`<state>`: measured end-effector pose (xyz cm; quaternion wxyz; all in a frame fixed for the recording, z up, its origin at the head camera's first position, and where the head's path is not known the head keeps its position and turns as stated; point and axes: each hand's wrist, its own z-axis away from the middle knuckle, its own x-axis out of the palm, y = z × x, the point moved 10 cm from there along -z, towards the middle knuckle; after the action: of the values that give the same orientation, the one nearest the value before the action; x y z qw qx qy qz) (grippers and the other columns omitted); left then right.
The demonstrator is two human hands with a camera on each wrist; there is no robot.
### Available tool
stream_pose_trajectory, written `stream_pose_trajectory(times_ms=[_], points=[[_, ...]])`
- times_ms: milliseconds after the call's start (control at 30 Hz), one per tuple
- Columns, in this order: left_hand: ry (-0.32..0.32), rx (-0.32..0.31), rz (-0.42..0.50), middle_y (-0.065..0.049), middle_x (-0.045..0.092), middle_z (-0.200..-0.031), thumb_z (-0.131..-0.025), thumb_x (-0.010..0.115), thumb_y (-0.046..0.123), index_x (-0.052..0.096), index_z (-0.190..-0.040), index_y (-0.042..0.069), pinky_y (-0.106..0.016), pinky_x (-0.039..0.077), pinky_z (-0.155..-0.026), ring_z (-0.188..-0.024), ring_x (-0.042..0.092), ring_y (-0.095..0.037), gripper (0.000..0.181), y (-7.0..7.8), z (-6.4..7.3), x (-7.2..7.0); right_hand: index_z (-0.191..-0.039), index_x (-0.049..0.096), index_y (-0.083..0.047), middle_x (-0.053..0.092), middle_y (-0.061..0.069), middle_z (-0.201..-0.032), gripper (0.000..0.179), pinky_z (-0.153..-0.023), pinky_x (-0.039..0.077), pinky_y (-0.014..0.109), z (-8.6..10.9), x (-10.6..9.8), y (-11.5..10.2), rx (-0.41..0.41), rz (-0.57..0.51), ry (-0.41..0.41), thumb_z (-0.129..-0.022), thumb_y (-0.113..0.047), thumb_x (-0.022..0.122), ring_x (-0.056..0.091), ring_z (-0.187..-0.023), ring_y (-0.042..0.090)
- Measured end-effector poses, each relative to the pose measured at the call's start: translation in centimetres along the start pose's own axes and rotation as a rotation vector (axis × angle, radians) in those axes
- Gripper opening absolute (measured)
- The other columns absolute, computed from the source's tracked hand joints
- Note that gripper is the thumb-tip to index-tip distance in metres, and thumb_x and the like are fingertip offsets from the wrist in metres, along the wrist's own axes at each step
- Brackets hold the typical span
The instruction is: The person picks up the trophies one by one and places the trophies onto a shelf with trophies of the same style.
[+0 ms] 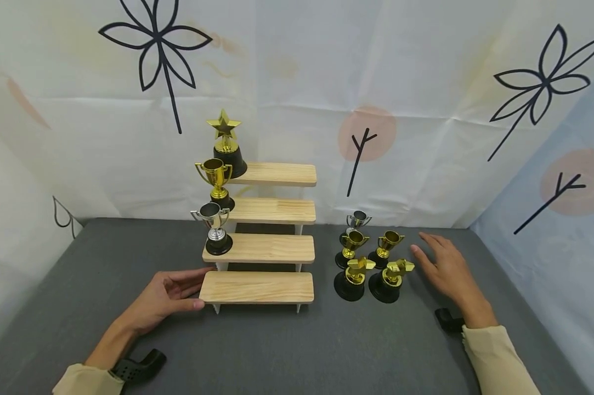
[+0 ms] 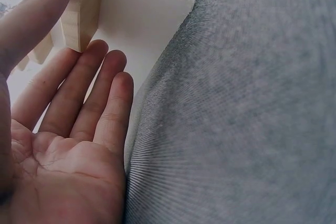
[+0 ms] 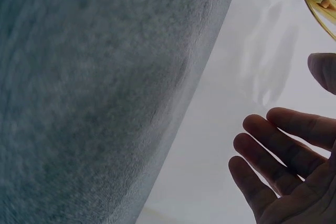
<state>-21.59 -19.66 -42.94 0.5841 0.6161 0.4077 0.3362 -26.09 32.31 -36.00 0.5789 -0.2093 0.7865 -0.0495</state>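
My left hand is at the left end of a stepped wooden display stand. Its thumb touches the lowest board near the front corner, and its fingers reach along the end; in the left wrist view the fingers are fairly straight beside the board. My right hand has its fingers extended and holds nothing, just right of a group of small trophies. That group has a silver cup, two gold cups and two gold star trophies, all on black bases.
At the left ends of the stand's upper boards are a gold star trophy, a gold cup and a silver cup, one per board. A white patterned cloth hangs behind the grey table.
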Motion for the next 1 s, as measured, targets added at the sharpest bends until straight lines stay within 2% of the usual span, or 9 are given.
stream_pose_trajectory(times_ms=[200, 467, 533, 600, 700, 767, 833, 1000], points=[[-0.020, 0.034, 0.016, 0.004, 0.061, -0.138, -0.086, 0.073, -0.011, 0.039, -0.142, -0.023, -0.028, 0.053, -0.100, -0.124, 0.060, -0.010, 0.066, 0.1, -0.1, 0.0, -0.142, 0.049, 0.011, 0.049, 0.036, -0.136, 0.054, -0.096, 0.038, 0.074, -0.1, -0.4, -0.3, -0.005, -0.048, 0.032, -0.106, -0.029, 0.057, 0.046, -0.123, 0.057], [-0.016, 0.040, 0.001, 0.009, 0.062, -0.136, -0.086, 0.074, -0.011, 0.039, -0.142, -0.023, -0.028, 0.053, -0.100, -0.123, 0.060, -0.010, 0.067, 0.0, 0.0, -0.1, -0.133, 0.060, 0.008, 0.061, 0.031, -0.125, 0.046, -0.088, 0.047, 0.068, 0.6, -2.6, -0.9, -0.029, -0.119, 0.221, -0.099, -0.019, 0.070, 0.058, -0.112, 0.051], [-0.011, 0.038, -0.006, 0.009, 0.062, -0.137, -0.086, 0.074, -0.010, 0.039, -0.142, -0.023, -0.028, 0.053, -0.100, -0.123, 0.060, -0.010, 0.067, 0.0, 0.0, -0.2, -0.130, 0.064, 0.006, 0.065, 0.027, -0.122, 0.042, -0.089, 0.053, 0.055, 1.0, -3.2, -1.0, -0.024, -0.132, 0.275, -0.096, -0.017, 0.073, 0.063, -0.109, 0.042], [-0.009, 0.037, -0.010, 0.008, 0.061, -0.137, -0.086, 0.074, -0.010, 0.039, -0.142, -0.023, -0.028, 0.053, -0.099, -0.123, 0.060, -0.010, 0.067, 0.0, 0.0, -0.2, -0.126, 0.068, 0.004, 0.069, 0.024, -0.119, 0.038, -0.091, 0.054, 0.032, 1.3, -3.9, -1.0, -0.014, -0.162, 0.329, -0.093, -0.013, 0.075, 0.067, -0.109, 0.021], [-0.010, 0.037, -0.007, 0.007, 0.061, -0.137, -0.086, 0.074, -0.011, 0.039, -0.142, -0.023, -0.028, 0.053, -0.100, -0.123, 0.060, -0.010, 0.067, 0.1, 0.0, -0.2, -0.122, 0.071, 0.002, 0.071, 0.020, -0.115, 0.033, -0.088, 0.041, 0.003, 1.7, -4.6, -1.3, -0.005, -0.225, 0.377, -0.091, -0.008, 0.077, 0.059, -0.105, -0.011], [-0.014, 0.039, -0.001, 0.007, 0.061, -0.138, -0.086, 0.073, -0.011, 0.039, -0.142, -0.023, -0.029, 0.053, -0.100, -0.124, 0.060, -0.010, 0.067, 0.1, 0.0, -0.1, -0.121, 0.072, 0.003, 0.072, 0.020, -0.115, 0.031, -0.089, 0.038, -0.002, 1.9, -4.8, -1.5, -0.008, -0.299, 0.376, -0.091, -0.004, 0.076, 0.053, -0.103, -0.020], [-0.016, 0.042, 0.005, 0.007, 0.061, -0.138, -0.086, 0.073, -0.012, 0.039, -0.142, -0.023, -0.029, 0.053, -0.100, -0.124, 0.059, -0.010, 0.067, 0.1, 0.0, -0.1, -0.121, 0.072, 0.003, 0.072, 0.016, -0.115, 0.030, -0.090, 0.042, 0.000, 2.1, -4.8, -1.8, -0.010, -0.362, 0.352, -0.092, -0.002, 0.075, 0.056, -0.103, -0.018], [-0.017, 0.048, 0.015, 0.009, 0.061, -0.137, -0.086, 0.073, -0.012, 0.038, -0.142, -0.023, -0.029, 0.053, -0.099, -0.124, 0.059, -0.010, 0.067, 0.2, 0.0, 0.0, -0.124, 0.070, 0.003, 0.073, -0.005, -0.116, 0.030, -0.087, 0.051, 0.007, 2.7, -4.5, -2.4, 0.004, -0.524, 0.258, -0.095, 0.001, 0.070, 0.065, -0.103, -0.006]])
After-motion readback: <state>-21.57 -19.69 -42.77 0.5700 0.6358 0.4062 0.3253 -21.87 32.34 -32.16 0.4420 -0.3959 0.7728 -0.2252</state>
